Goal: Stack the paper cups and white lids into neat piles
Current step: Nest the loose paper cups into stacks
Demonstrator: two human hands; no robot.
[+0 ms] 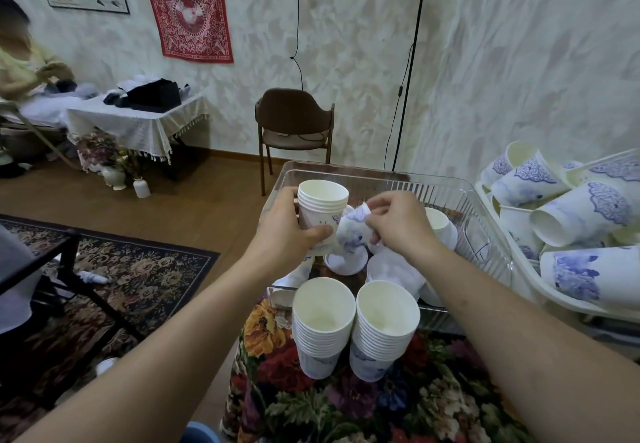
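Progress looks partial: two cup piles (353, 330) are already stacked on the floral tablecloth (433, 404), a short stack (320, 212) is gripped by the left hand (289, 231), a single cup (351, 231) is pinched by the right hand (394, 224) (loads still loose in the white bin (540, 290)).

There is one camera, worn on the person's head. It looks forward and down over both arms, close to the clear bin (433, 182), which sits in the middle of the picture. The view is very wide and bends at the edges. Past the bin it reaches the chair (294, 123) and the far wall. Left of the bin it shows the floor and rug (138, 269).
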